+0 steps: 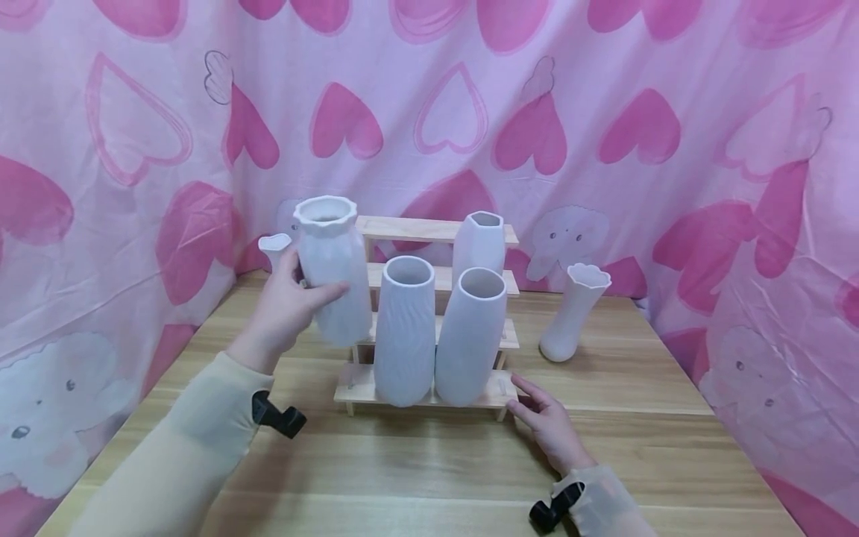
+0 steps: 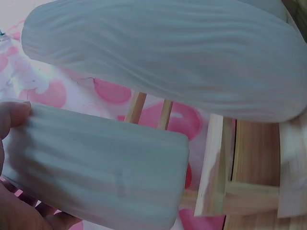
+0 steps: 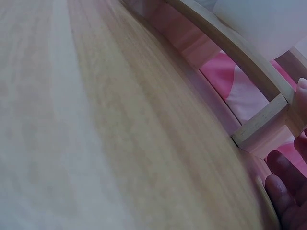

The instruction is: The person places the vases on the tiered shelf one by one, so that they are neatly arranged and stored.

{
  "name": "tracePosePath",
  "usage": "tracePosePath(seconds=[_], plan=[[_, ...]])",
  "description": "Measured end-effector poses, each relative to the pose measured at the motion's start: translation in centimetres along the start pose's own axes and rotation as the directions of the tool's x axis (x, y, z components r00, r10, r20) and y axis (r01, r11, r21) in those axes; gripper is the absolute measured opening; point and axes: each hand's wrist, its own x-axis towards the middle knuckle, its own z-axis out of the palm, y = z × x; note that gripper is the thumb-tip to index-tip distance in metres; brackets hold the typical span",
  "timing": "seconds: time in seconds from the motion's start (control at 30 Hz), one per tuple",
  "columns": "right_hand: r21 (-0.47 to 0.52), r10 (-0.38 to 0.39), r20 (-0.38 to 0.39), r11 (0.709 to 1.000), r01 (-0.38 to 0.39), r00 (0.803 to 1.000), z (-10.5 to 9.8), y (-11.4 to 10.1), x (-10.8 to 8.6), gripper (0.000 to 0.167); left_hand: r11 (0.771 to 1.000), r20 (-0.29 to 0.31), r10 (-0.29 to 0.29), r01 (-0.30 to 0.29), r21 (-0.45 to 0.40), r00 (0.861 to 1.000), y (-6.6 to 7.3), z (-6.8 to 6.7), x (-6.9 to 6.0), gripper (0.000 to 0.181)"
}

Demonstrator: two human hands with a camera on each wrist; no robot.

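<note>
My left hand [image 1: 288, 302] grips a white vase with a ruffled rim [image 1: 335, 280], thumb across its front. It is held upright at the left of a stepped wooden stand [image 1: 356, 384]; in the left wrist view its flat base [image 2: 180, 177] hangs apart from the shelf boards. A ribbed white vase [image 1: 406, 335] and a smooth white vase [image 1: 472, 339] stand side by side on the lowest step. Behind them is a white vase with an angular rim [image 1: 479, 239]. My right hand [image 1: 546, 425] lies at the stand's front right corner, fingers loosely extended.
A slim white vase with a scalloped rim [image 1: 570, 313] stands on the wooden table [image 1: 416, 477] right of the stand. Another slim white vase [image 1: 274, 245] is partly hidden behind my left hand. A pink heart-patterned curtain [image 1: 429, 97] encloses the table's back and sides.
</note>
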Motion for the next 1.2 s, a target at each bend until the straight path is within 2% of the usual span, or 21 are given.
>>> tracePosePath(seconds=[0.13, 0.33, 0.7, 0.93, 1.2], plan=[[0.004, 0.004, -0.002, 1.000, -0.004, 1.000, 0.0, 0.1, 0.0, 0.056, 0.999, 0.057, 0.023, -0.021, -0.033, 0.998, -0.2, 0.9, 1.2, 0.075], [-0.004, 0.002, -0.002, 1.000, -0.002, 1.000, 0.0, 0.2, 0.0, 0.056, 1.000, 0.092, 0.017, -0.016, -0.015, 0.996, -1.0, 1.9, 2.3, 0.075], [-0.027, -0.026, 0.009, 0.999, 0.026, 1.000, -0.2, 0.5, 0.1, 0.057, 0.999, 0.120, -0.042, 0.041, 0.008, 0.992, -2.1, 3.0, 2.9, 0.082], [-0.002, -0.002, 0.009, 1.000, 0.002, 1.000, -0.2, 0.4, 0.1, 0.057, 1.000, 0.149, -0.012, 0.014, -0.010, 0.989, -2.5, 3.6, 3.5, 0.079], [-0.012, -0.014, 0.005, 1.000, 0.014, 1.000, -0.2, 0.5, 0.1, 0.057, 0.997, 0.179, -0.063, 0.055, 0.048, 0.982, -2.4, 3.7, 3.6, 0.080]])
